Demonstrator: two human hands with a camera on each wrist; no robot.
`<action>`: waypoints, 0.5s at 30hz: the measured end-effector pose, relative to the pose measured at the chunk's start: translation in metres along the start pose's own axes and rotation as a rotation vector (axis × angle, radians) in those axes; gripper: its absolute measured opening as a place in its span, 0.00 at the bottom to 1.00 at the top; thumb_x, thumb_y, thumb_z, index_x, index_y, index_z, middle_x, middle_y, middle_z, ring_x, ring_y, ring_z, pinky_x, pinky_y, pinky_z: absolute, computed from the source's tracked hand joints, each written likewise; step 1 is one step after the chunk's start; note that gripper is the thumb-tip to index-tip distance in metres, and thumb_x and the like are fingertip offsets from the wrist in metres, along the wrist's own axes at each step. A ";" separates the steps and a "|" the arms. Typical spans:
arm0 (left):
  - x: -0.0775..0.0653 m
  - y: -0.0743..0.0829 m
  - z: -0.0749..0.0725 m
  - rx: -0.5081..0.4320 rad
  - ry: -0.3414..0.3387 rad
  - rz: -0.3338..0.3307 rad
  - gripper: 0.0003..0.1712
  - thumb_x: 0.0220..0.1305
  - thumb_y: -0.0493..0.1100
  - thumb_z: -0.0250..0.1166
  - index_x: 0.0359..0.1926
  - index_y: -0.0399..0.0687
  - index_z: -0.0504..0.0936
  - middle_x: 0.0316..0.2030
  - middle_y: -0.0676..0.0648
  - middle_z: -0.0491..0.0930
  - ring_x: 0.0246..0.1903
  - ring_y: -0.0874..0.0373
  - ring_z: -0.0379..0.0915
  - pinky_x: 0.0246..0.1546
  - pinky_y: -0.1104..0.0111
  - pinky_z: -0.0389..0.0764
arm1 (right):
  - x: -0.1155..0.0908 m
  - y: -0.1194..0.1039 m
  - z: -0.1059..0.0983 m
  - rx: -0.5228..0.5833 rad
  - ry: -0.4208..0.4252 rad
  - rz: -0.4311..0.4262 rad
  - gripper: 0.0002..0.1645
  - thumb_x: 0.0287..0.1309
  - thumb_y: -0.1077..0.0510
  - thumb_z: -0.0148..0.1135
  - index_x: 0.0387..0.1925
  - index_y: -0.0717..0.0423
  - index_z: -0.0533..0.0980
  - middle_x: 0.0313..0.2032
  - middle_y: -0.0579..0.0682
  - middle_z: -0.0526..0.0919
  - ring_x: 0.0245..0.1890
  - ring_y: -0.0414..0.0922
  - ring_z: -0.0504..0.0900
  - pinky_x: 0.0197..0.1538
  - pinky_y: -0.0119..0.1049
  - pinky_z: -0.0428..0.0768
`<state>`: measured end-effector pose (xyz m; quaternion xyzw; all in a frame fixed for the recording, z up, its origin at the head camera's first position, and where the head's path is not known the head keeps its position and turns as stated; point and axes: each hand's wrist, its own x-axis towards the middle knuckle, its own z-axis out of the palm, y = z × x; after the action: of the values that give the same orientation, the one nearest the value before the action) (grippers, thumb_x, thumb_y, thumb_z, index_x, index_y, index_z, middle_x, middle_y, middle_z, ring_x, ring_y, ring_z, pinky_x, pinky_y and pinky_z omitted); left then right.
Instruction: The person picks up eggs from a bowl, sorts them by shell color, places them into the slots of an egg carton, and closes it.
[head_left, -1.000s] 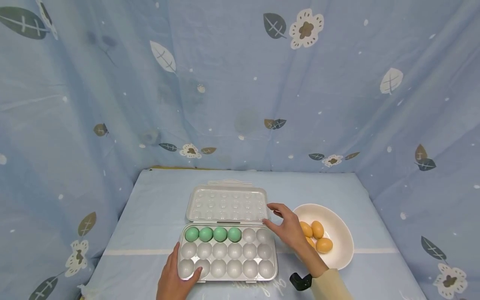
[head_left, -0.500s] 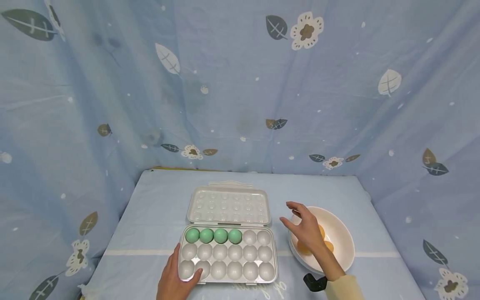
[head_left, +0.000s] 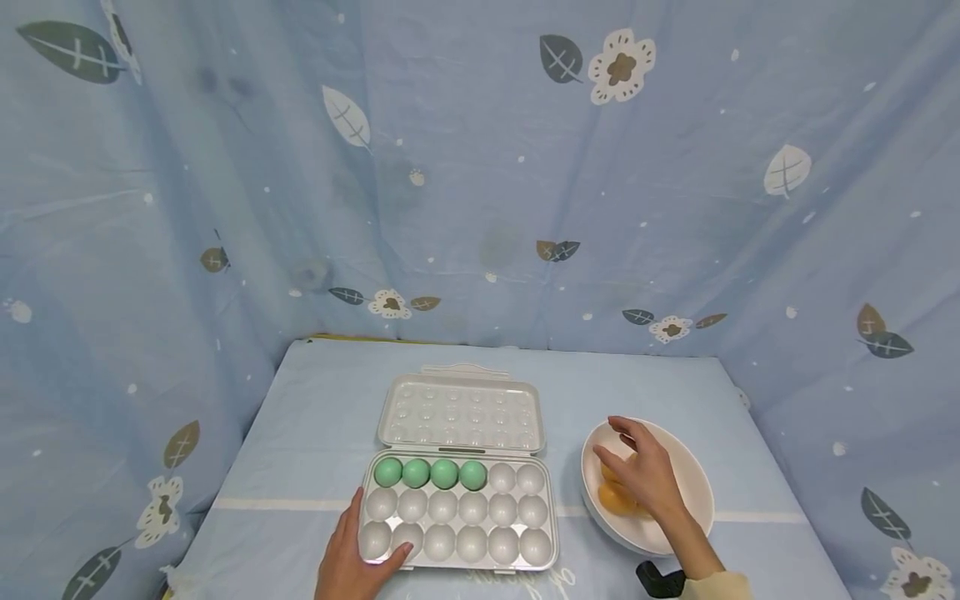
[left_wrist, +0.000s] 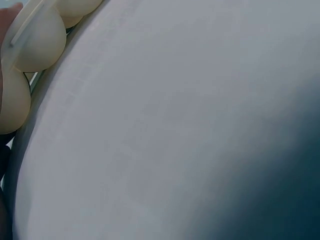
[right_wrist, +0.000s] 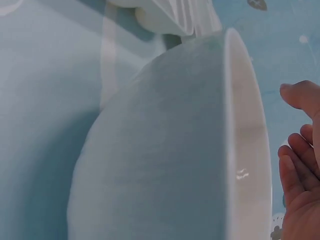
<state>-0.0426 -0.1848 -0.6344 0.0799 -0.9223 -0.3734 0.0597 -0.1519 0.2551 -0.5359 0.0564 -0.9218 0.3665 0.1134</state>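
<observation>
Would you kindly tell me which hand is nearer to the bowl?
Right: the right hand hovers over the bowl, while the left hand is farther off, at the tray's near left corner.

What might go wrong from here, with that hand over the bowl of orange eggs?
The right hand is over the bowl, so it might bump the rim and shift it. The orange eggs look smooth and rounded, so one could slip from the fingers. The left hand rests at the near-left corner of the egg tray; pressing hard there might tilt it and jostle the green eggs.
</observation>
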 end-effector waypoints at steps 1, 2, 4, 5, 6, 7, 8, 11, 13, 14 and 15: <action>0.000 0.000 0.000 0.002 0.000 0.002 0.73 0.44 0.72 0.79 0.79 0.41 0.52 0.64 0.35 0.73 0.57 0.38 0.76 0.54 0.41 0.79 | -0.001 0.002 -0.001 -0.001 -0.004 0.004 0.34 0.57 0.56 0.77 0.63 0.61 0.75 0.60 0.59 0.81 0.60 0.58 0.81 0.62 0.49 0.79; 0.000 0.000 0.000 0.003 0.001 0.005 0.73 0.44 0.72 0.79 0.79 0.41 0.52 0.64 0.35 0.73 0.57 0.38 0.76 0.54 0.41 0.79 | -0.002 0.004 -0.001 -0.002 -0.001 0.003 0.34 0.57 0.57 0.77 0.63 0.62 0.76 0.60 0.59 0.81 0.60 0.58 0.81 0.62 0.50 0.79; -0.001 0.000 0.000 0.005 0.003 0.011 0.74 0.44 0.72 0.80 0.79 0.40 0.52 0.64 0.34 0.72 0.57 0.37 0.76 0.54 0.40 0.79 | -0.003 0.009 -0.001 -0.003 0.001 0.007 0.34 0.57 0.57 0.77 0.62 0.62 0.76 0.60 0.59 0.81 0.60 0.59 0.81 0.62 0.50 0.78; -0.001 0.000 0.001 0.004 0.006 0.014 0.74 0.44 0.71 0.80 0.79 0.40 0.51 0.64 0.34 0.72 0.57 0.37 0.76 0.54 0.40 0.79 | -0.003 0.012 -0.001 -0.002 0.000 0.008 0.34 0.57 0.58 0.77 0.62 0.63 0.76 0.59 0.60 0.81 0.60 0.59 0.81 0.62 0.51 0.78; -0.001 0.000 0.001 0.002 0.011 0.018 0.74 0.43 0.71 0.80 0.80 0.40 0.51 0.65 0.34 0.72 0.58 0.36 0.76 0.54 0.40 0.79 | -0.004 0.014 0.000 -0.001 -0.001 0.013 0.34 0.57 0.58 0.77 0.62 0.63 0.76 0.59 0.61 0.82 0.59 0.59 0.81 0.62 0.51 0.78; -0.001 0.000 0.001 0.000 0.015 0.023 0.75 0.43 0.71 0.80 0.80 0.40 0.51 0.65 0.33 0.72 0.58 0.36 0.76 0.54 0.40 0.79 | -0.004 0.017 0.000 -0.005 -0.002 0.016 0.34 0.56 0.59 0.78 0.62 0.64 0.76 0.58 0.61 0.82 0.59 0.60 0.81 0.62 0.52 0.78; -0.001 -0.001 0.002 -0.001 0.020 0.029 0.75 0.43 0.71 0.80 0.79 0.39 0.51 0.65 0.33 0.72 0.58 0.36 0.76 0.54 0.40 0.79 | -0.005 0.019 0.000 -0.014 -0.002 0.021 0.34 0.56 0.59 0.78 0.61 0.65 0.76 0.58 0.62 0.82 0.59 0.60 0.82 0.62 0.53 0.79; -0.001 -0.003 0.004 -0.001 0.039 0.048 0.76 0.41 0.71 0.81 0.79 0.39 0.52 0.65 0.34 0.72 0.58 0.36 0.76 0.54 0.40 0.79 | -0.007 0.025 0.001 -0.029 -0.019 0.037 0.34 0.55 0.60 0.78 0.61 0.67 0.76 0.56 0.64 0.82 0.57 0.61 0.82 0.62 0.55 0.79; -0.001 -0.005 0.004 0.004 0.048 0.063 0.77 0.39 0.71 0.82 0.79 0.39 0.52 0.65 0.34 0.71 0.58 0.36 0.75 0.53 0.40 0.80 | -0.010 0.028 0.001 -0.046 -0.035 0.050 0.34 0.55 0.60 0.78 0.61 0.67 0.75 0.56 0.64 0.82 0.56 0.62 0.82 0.62 0.55 0.79; -0.001 -0.006 0.005 0.006 0.051 0.069 0.78 0.37 0.71 0.82 0.79 0.39 0.52 0.65 0.34 0.71 0.58 0.36 0.75 0.54 0.41 0.79 | -0.011 0.029 0.002 -0.051 -0.043 0.054 0.34 0.56 0.60 0.78 0.61 0.68 0.75 0.56 0.65 0.82 0.56 0.62 0.82 0.62 0.56 0.79; -0.001 -0.007 0.005 0.012 0.055 0.075 0.79 0.36 0.72 0.83 0.79 0.39 0.52 0.66 0.34 0.71 0.58 0.37 0.75 0.54 0.41 0.79 | -0.012 0.030 0.002 -0.055 -0.052 0.062 0.35 0.56 0.59 0.78 0.61 0.68 0.75 0.57 0.65 0.82 0.57 0.63 0.82 0.62 0.56 0.79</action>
<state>-0.0414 -0.1859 -0.6425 0.0559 -0.9248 -0.3633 0.0983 -0.1463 0.2762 -0.5601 0.0345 -0.9354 0.3429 0.0794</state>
